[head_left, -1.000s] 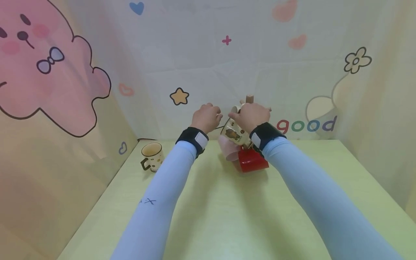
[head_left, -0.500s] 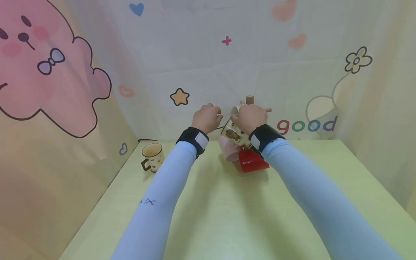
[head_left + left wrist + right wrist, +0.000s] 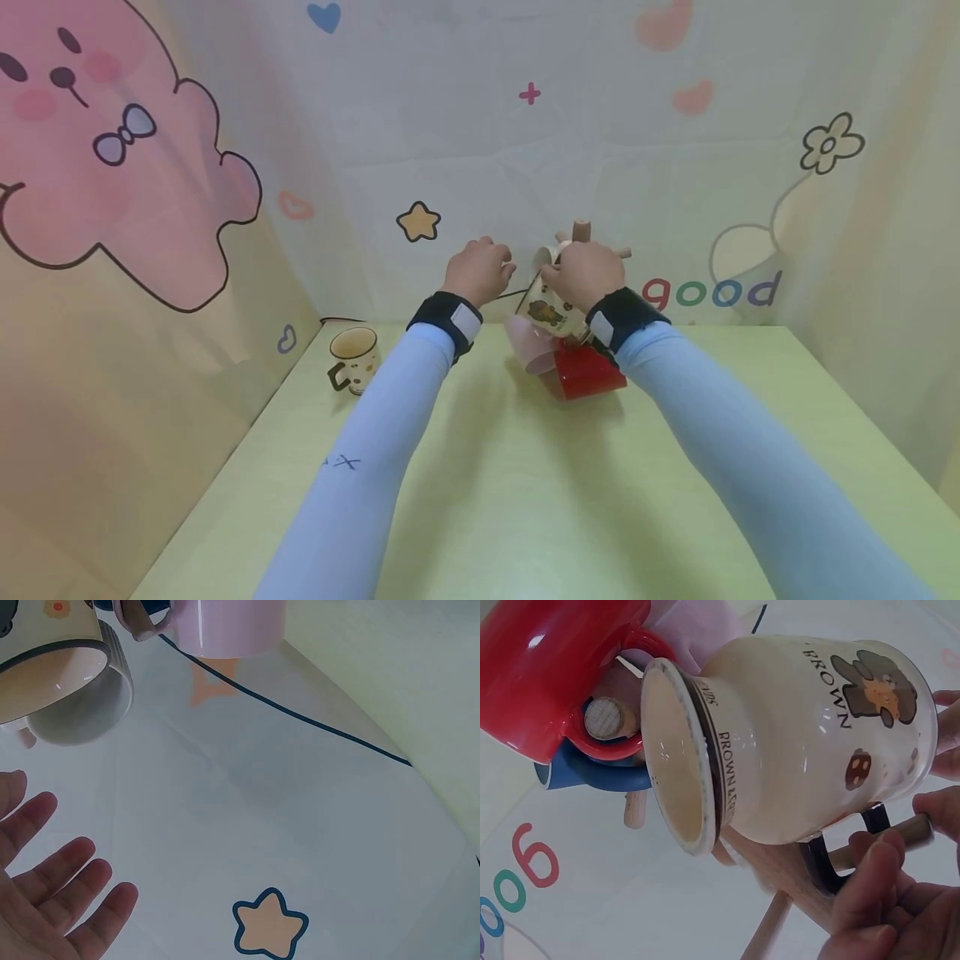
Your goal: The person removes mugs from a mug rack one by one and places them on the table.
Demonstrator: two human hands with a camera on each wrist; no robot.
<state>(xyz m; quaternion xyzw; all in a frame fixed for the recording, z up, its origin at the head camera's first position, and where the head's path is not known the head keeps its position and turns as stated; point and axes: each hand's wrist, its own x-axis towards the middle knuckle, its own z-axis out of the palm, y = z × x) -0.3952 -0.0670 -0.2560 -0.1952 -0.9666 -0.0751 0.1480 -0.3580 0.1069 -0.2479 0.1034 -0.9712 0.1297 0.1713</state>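
Note:
My right hand (image 3: 588, 275) is at a cream mug (image 3: 551, 312) printed with a brown bear. In the right wrist view, a wooden peg (image 3: 919, 831) passes through its dark handle (image 3: 825, 874), and curled fingers lie around both. The mug hangs tilted, its mouth toward the left. That peg belongs to a wooden mug tree (image 3: 581, 232), mostly hidden by mugs and the right hand. Just left of the mug, my left hand (image 3: 476, 273) hovers holding nothing; its spread, relaxed fingers (image 3: 79, 862) show below the mug's mouth in the left wrist view.
A red mug (image 3: 591, 373), a pink mug (image 3: 534, 350), a greyish-white mug (image 3: 86, 712) and a blue mug (image 3: 561, 769) also surround the tree. Another cream mug (image 3: 360, 354) stands upright at the table's back left. A printed curtain (image 3: 465, 167) hangs close behind.
The right thumb has drawn back slightly to the right along the mug. The left hand holds its place. The whole head view has shifted a little.

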